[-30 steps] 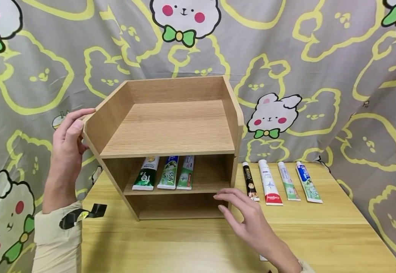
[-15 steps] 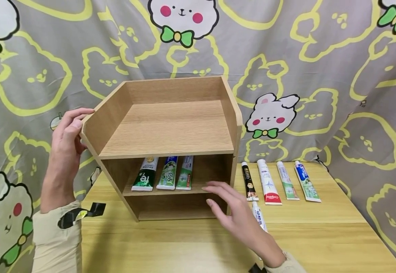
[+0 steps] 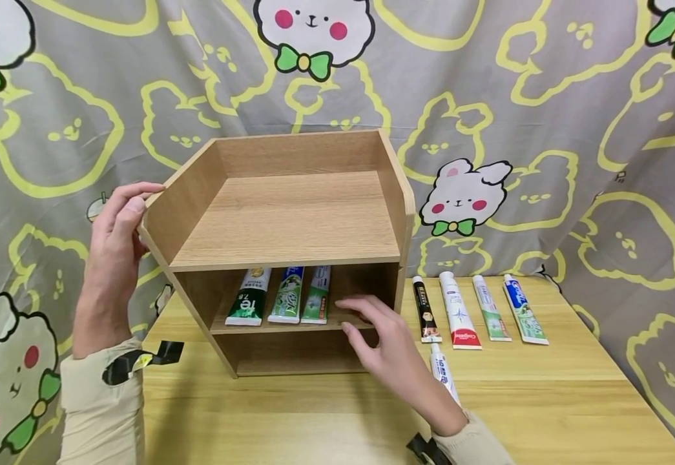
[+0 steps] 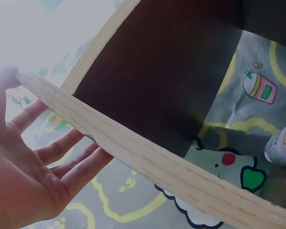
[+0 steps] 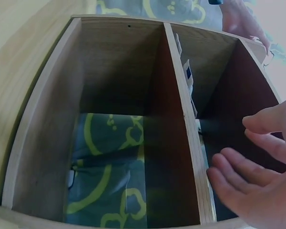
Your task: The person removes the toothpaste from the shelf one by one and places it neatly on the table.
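Note:
A two-tier wooden desktop shelf (image 3: 290, 219) stands on the table. My left hand (image 3: 110, 258) grips the upper front corner of its left side panel, as the left wrist view also shows, with the fingers (image 4: 81, 174) along the outer face. Three toothpaste tubes lie side by side in the middle compartment: a dark green one (image 3: 250, 303), a blue-and-green one (image 3: 287, 300) and a green-and-white one (image 3: 316, 300). My right hand (image 3: 392, 349) hovers before that compartment, right of the tubes, fingers loosely bent and holding nothing; the right wrist view shows it near the middle board (image 5: 193, 129).
Right of the shelf, a black tube (image 3: 426, 310), a red-and-white Colgate tube (image 3: 459, 313), a green-and-white tube (image 3: 491, 310) and a blue-and-green tube (image 3: 525, 310) lie in a row. A white-and-blue tube (image 3: 442, 369) lies nearer, partly behind my right forearm. A patterned curtain (image 3: 546, 129) hangs behind.
My right hand has moved left and slightly up, from the shelf's right edge to before the middle compartment, uncovering the white-and-blue tube. My left hand stays on the side panel.

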The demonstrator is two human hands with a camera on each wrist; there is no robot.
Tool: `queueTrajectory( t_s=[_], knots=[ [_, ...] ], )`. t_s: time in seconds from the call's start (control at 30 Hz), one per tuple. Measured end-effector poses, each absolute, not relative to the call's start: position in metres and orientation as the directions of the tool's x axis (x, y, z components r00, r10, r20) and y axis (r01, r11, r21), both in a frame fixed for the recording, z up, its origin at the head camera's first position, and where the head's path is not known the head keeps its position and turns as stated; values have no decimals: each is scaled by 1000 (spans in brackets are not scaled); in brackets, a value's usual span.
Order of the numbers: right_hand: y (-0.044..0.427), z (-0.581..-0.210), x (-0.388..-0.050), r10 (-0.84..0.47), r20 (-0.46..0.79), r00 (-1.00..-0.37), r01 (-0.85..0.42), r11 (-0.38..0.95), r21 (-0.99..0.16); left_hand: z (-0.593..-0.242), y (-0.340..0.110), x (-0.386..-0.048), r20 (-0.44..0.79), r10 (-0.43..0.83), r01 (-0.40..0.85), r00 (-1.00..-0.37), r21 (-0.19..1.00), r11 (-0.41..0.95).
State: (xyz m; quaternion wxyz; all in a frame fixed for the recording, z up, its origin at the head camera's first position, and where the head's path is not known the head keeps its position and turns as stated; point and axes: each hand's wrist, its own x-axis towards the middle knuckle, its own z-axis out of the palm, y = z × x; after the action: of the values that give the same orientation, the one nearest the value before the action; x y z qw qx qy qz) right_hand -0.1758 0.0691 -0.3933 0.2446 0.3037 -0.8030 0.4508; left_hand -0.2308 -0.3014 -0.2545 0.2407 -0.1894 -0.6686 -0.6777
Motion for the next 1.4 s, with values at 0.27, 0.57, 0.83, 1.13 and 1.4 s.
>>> queueTrajectory(
  t_s=[0.27, 0.57, 0.83, 1.13, 1.4],
  knots=[
    [54, -390, -191, -242, 621, -745, -649, 478, -592, -257, -300, -232, 581, -116, 584, -805, 812, 10],
    [38, -385, -203, -237, 518, -822, -558, 523, -644, -260, -298, -236, 591, -149, 603, -793, 796, -49],
    [27, -382, -213, -236, 465, -853, -502, 612, -611, -263, -295, -237, 597, -178, 614, -782, 787, -55],
    [11, -378, -222, -244, 366, -898, -418, 731, -539, -265, -296, -236, 605, -197, 626, -772, 777, -70],
    [7, -369, -230, -262, 251, -932, -361, 742, -565, -264, -294, -235, 601, -184, 617, -777, 786, -36]
  ],
)
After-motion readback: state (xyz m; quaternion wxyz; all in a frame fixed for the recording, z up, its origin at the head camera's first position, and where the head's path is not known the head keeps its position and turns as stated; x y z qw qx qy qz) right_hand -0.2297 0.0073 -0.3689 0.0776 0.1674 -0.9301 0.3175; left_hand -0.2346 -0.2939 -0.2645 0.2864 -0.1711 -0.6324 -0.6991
